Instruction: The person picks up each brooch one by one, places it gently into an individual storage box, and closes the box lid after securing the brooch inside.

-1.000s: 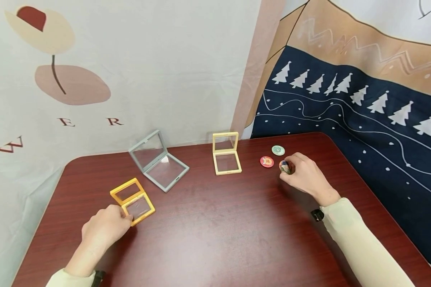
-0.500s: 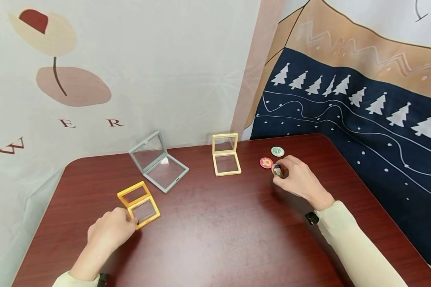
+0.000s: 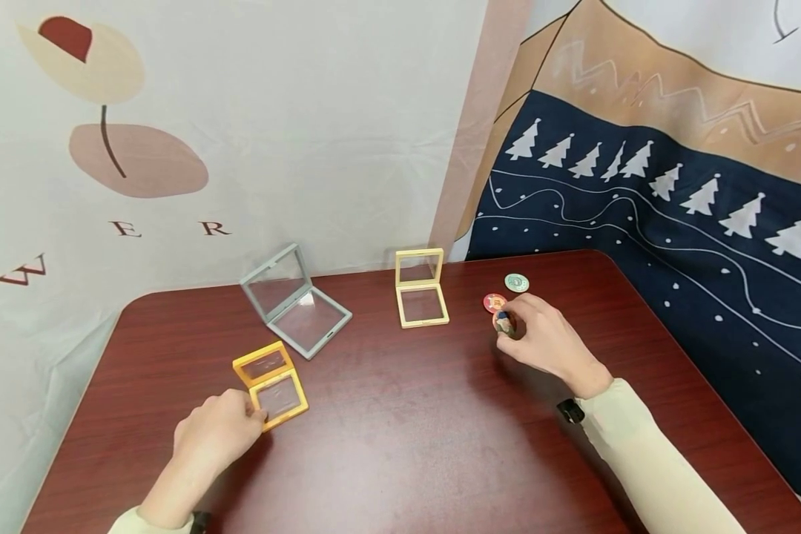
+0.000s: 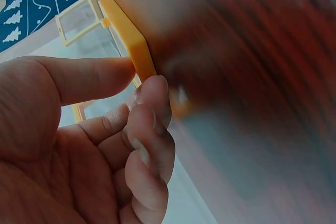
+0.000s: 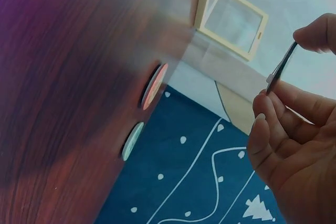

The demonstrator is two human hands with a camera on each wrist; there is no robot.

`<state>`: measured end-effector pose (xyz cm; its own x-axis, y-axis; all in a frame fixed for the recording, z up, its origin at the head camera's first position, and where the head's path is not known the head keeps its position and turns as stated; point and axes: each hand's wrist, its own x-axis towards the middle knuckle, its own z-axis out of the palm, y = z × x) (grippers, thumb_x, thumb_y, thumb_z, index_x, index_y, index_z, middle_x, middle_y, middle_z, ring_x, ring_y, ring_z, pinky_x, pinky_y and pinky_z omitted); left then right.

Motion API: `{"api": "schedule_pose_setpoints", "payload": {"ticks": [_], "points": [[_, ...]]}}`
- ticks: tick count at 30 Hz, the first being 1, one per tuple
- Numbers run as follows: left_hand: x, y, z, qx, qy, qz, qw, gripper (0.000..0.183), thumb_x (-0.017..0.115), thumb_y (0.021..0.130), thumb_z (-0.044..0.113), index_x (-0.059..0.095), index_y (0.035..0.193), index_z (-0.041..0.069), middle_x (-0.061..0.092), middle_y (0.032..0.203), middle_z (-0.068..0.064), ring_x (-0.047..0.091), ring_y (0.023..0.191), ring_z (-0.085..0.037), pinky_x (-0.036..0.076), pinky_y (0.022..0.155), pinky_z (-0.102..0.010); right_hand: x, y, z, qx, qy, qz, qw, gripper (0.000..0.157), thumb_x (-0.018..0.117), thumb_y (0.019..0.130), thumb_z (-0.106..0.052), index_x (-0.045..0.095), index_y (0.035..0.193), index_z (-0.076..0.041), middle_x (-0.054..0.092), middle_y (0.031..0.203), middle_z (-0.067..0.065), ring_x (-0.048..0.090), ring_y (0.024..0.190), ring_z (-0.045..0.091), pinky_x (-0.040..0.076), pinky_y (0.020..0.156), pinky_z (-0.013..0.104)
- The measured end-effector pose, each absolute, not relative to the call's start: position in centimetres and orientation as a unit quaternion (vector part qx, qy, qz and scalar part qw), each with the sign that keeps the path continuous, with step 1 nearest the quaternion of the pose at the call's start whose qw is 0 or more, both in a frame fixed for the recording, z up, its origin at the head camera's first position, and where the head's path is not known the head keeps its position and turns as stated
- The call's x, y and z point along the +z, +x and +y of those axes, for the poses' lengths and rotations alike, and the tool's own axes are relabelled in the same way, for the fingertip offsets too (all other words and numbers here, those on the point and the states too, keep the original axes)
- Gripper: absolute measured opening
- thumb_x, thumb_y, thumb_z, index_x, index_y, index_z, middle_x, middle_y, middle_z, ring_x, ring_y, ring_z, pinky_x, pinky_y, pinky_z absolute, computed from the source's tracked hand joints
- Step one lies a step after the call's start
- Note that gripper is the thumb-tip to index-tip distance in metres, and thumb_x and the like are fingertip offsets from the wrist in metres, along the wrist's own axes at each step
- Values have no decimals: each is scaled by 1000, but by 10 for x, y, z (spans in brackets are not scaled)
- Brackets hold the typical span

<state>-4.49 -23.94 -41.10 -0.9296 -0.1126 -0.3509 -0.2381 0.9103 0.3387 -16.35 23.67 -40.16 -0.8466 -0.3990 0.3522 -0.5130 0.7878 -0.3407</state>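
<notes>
My left hand (image 3: 215, 430) pinches the near left corner of an orange hinged display frame (image 3: 299, 389), which stands opened out with clear film in both halves. In the left wrist view, thumb and fingertips hold the edge of the orange frame (image 4: 128, 35). My right hand (image 3: 544, 341) pinches a small round disc (image 3: 503, 322) with a coloured picture. Edge-on in the right wrist view, the thin disc (image 5: 282, 68) sits between thumb and fingertips, held off the table. Just behind it lie a red disc (image 3: 493, 302) and a green disc (image 3: 517, 282), both flat.
A larger grey display frame (image 3: 310, 322) stands opened out at the back left. A pale yellow one (image 3: 423, 323) stands likewise at the back middle. All rest on a dark red wooden table (image 3: 400, 445), with printed cloth (image 3: 294, 148) hanging behind.
My right hand has moved left and slightly nearer with the picture disc. My left hand has moved the orange frame to the right and a little nearer.
</notes>
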Motion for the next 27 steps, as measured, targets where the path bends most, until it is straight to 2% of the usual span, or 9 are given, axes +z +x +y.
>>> {"api": "schedule_pose_setpoints", "payload": {"ticks": [7, 11, 18, 22, 27], "points": [[-411, -44, -232, 191, -77, 966, 153, 29, 64, 99, 29, 61, 71, 19, 54, 66, -2, 52, 62, -24, 38, 54, -41, -402, -160, 230, 222, 269, -926, 148, 15, 72, 81, -17, 70, 96, -15, 55, 88, -4, 53, 78, 15, 45, 70, 34], [-411, -43, -228, 192, -72, 966, 156, 28, 64, 99, 28, 63, 73, 20, 55, 66, -2, 53, 63, -23, 39, 55, -42, -401, -158, 224, 229, 276, -922, 145, 19, 72, 81, -17, 72, 100, -14, 57, 91, -3, 56, 80, 20, 47, 72, 35], [-412, -44, -219, 197, -64, 966, 153, 29, 65, 99, 27, 62, 71, 19, 54, 65, -1, 51, 61, -22, 38, 54, -40, -399, -151, 214, 244, 275, -921, 130, 23, 73, 80, -19, 72, 103, -15, 61, 99, -2, 55, 86, 14, 51, 77, 37], [-412, -45, -215, 196, -61, 967, 151, 29, 65, 99, 27, 60, 71, 20, 54, 65, 0, 52, 61, -22, 38, 54, -40, -398, -149, 210, 246, 278, -920, 129, 26, 74, 80, -20, 72, 104, -14, 63, 105, -1, 57, 92, 16, 54, 81, 40], [-412, -47, -209, 199, -55, 968, 146, 30, 65, 98, 26, 59, 69, 20, 54, 64, 0, 52, 61, -22, 38, 53, -40, -399, -148, 204, 247, 289, -915, 133, 26, 75, 79, -20, 72, 104, -13, 62, 102, -1, 59, 90, 18, 54, 82, 38]]}}
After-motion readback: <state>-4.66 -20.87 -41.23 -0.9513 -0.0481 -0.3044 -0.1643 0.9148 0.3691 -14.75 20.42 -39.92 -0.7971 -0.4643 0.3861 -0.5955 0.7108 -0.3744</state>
